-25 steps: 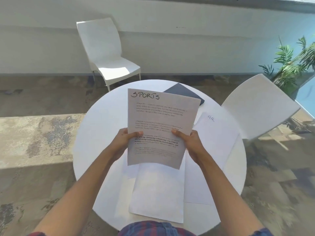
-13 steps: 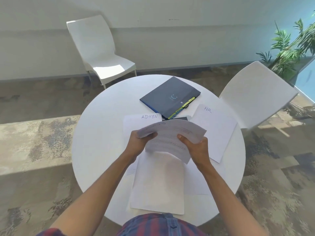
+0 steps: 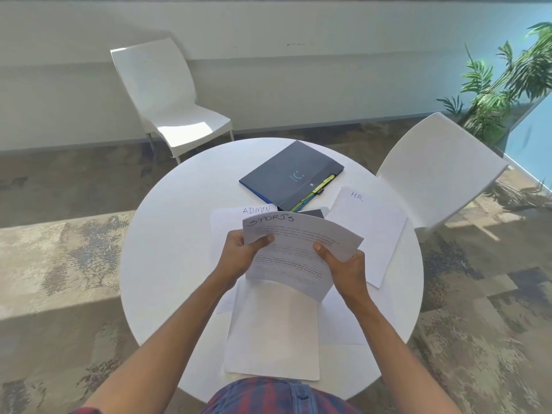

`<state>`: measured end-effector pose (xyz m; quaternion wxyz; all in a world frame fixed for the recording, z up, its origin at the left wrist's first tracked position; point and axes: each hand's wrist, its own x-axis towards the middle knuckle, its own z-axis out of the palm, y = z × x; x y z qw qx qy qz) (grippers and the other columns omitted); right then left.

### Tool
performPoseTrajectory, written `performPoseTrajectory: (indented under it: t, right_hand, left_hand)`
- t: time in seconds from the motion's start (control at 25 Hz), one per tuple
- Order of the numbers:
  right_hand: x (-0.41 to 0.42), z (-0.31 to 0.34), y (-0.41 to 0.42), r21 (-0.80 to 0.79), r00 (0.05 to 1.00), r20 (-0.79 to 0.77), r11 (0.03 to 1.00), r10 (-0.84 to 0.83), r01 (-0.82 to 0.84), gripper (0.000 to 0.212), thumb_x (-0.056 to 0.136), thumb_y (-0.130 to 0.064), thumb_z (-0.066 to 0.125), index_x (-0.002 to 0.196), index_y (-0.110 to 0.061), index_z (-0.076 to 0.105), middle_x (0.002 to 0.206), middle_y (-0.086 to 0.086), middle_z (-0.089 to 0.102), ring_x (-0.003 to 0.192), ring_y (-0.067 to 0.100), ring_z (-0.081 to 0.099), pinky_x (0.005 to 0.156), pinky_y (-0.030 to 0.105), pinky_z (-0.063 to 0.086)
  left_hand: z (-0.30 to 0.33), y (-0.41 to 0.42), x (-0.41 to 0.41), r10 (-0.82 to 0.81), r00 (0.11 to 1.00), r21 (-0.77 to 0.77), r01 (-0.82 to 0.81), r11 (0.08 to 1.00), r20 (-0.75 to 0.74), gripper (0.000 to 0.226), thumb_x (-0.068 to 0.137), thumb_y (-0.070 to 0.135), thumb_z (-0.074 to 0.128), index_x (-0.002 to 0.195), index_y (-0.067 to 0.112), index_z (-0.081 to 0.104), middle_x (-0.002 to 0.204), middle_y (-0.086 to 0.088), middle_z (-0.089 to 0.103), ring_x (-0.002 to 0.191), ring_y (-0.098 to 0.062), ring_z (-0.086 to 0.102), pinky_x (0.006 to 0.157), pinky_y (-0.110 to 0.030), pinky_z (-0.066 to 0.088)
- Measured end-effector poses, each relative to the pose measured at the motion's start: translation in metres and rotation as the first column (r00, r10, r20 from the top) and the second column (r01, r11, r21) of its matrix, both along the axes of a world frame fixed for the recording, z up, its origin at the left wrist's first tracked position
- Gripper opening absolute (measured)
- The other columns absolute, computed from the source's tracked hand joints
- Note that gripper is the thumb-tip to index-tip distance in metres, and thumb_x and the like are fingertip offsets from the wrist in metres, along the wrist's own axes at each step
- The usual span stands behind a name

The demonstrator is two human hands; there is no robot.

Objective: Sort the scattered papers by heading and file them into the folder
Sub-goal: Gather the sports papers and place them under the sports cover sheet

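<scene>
**While held aloft: handling the SPORTS sheet**

While gripped at both side edges, SPORTS sheet up off the round white bench, bowed into an arch, heading end drooping away toward the folder. Left hand curled round the left edge, thumb on top near the heading; right hand pinching the right edge, thumb on the printed face. Neither hand released.

Judged from that sag: very light, thin, no stiffness to speak of. Likely to flop or fold wherever unsupported, to crease under a hard pinch, to catch air if swung fast. Smooth enough to slide over other sheets. Best taken at opposite long edges, about mid-length, as now, or flat from beneath with a spread palm; a one-corner hold probably means a curl and a bent corner.

On the bench below: ADMIN sheet partly hidden behind the held page, HR sheet to the right, blank-looking papers overlapping near the body, headings not readable. Dark blue folder closed at the far side, coloured tabs poking from its near edge, just beyond the ADMIN and HR sheets. Folder likely stiffer; opening by the tabbed edge looks sensible before sliding anything in.
</scene>
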<state>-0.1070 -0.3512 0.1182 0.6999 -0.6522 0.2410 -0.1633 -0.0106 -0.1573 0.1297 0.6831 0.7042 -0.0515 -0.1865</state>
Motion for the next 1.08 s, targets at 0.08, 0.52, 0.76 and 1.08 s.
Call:
performPoseTrajectory:
  t: [0.08,0.52,0.76,1.08]
  right_hand:
    - [-0.001,-0.002,0.001,0.014,1.0,0.002,1.0,-0.019,0.019,0.013,0.084,-0.015,0.078,0.095,-0.021,0.073,0.084,-0.012,0.077,0.076,0.006,0.072,0.063,0.018,0.056]
    - [0.0,-0.015,0.002,-0.058,0.998,-0.056,0.998,-0.021,0.018,0.013,0.084,-0.019,0.079,0.094,-0.01,0.077,0.088,0.0,0.079,0.081,0.02,0.075,0.069,0.033,0.06]
    - [0.015,0.002,-0.017,0.183,0.995,-0.092,0.981,-0.05,0.066,0.015,0.084,-0.013,0.077,0.095,-0.003,0.076,0.092,0.013,0.078,0.082,0.029,0.075,0.074,0.04,0.062]
    - [0.011,-0.003,-0.019,0.313,0.989,-0.13,0.944,-0.066,0.105,0.028,0.083,-0.017,0.078,0.105,-0.001,0.074,0.102,0.015,0.076,0.096,0.032,0.073,0.084,0.043,0.06]
  left_hand:
    - [-0.001,-0.002,-0.002,0.002,1.0,0.004,-0.002,1.0,0.015,0.013,0.091,0.012,0.069,0.092,0.023,0.076,0.092,0.0,0.078,0.08,-0.018,0.07,0.077,-0.035,0.056]
    - [0.004,0.008,0.013,0.017,0.997,0.014,-0.015,1.0,-0.076,0.017,0.088,0.014,0.072,0.1,0.002,0.073,0.091,-0.01,0.077,0.081,-0.03,0.075,0.071,-0.04,0.061]
    - [0.015,0.014,0.022,-0.087,0.954,-0.119,0.055,0.991,-0.285,0.025,0.098,0.021,0.057,0.106,0.0,0.069,0.098,-0.018,0.075,0.081,-0.03,0.073,0.074,-0.042,0.061]
    - [0.013,0.007,0.017,0.064,0.989,-0.068,-0.073,0.995,-0.131,0.009,0.091,0.011,0.068,0.088,0.003,0.073,0.081,-0.015,0.075,0.065,-0.026,0.071,0.063,-0.037,0.059]
